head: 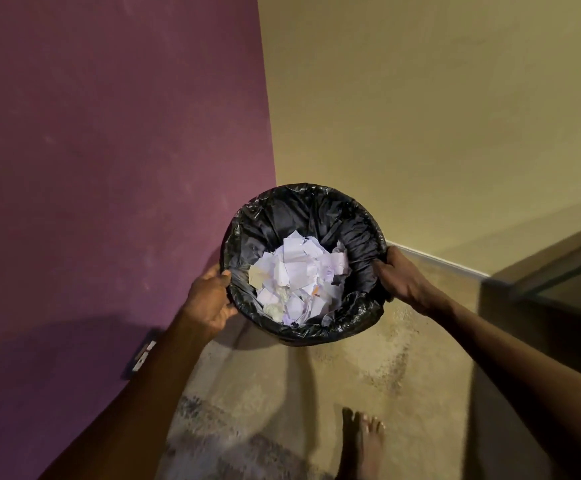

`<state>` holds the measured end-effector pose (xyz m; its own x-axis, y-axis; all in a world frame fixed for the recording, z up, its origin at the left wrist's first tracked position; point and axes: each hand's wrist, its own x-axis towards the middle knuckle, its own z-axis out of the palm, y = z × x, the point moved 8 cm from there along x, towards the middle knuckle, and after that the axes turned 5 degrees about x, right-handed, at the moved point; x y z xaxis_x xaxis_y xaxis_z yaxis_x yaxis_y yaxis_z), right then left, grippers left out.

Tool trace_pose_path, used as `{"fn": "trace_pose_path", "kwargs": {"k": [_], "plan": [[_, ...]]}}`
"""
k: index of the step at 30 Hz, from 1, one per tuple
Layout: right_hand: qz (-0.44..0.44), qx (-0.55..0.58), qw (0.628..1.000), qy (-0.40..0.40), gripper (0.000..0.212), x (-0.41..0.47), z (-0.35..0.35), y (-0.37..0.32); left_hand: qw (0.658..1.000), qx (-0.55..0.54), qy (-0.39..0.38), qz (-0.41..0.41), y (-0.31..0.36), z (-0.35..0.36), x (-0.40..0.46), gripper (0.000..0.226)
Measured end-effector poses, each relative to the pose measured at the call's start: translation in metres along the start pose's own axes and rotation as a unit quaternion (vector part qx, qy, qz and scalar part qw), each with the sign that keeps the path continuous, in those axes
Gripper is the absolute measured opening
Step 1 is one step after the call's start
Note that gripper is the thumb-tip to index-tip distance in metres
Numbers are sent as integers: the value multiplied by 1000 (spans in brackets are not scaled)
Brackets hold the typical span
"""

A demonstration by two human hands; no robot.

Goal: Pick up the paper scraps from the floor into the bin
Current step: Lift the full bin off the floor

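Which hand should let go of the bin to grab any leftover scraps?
Probably the right hand: the bare floor lies on its side, while the left hand is hemmed in by the purple wall. Both grip the bin.

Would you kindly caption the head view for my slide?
Both hands, left and right, grip a black-lined bin of paper scraps in a corner.

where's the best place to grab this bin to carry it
Probably the bin at its rim on two opposite sides, as the left hand and right hand do now. It's round, open-topped and holds loose paper scraps, so keep it level.
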<state>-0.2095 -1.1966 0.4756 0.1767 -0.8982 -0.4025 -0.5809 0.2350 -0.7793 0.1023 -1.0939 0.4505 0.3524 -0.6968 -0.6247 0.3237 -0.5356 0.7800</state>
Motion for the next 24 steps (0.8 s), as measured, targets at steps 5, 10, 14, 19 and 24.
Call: {"fn": "trace_pose_path", "kwargs": {"k": [5,10,14,19,24], "plan": [[41,45,992,-109,15,76,-3,15,997,75,-21,-10,5,30,85,30],[64,79,987,-123,14,153,0,43,992,90,-68,-51,-10,62,158,53],[93,80,987,-100,30,228,14,73,993,89,-53,-56,-25,75,219,54],[108,60,990,-71,44,320,30,101,994,98,-34,-22,-31,93,295,46],[87,-3,995,-50,50,399,43,121,993,110,-28,-19,-29,101,344,62]]}}
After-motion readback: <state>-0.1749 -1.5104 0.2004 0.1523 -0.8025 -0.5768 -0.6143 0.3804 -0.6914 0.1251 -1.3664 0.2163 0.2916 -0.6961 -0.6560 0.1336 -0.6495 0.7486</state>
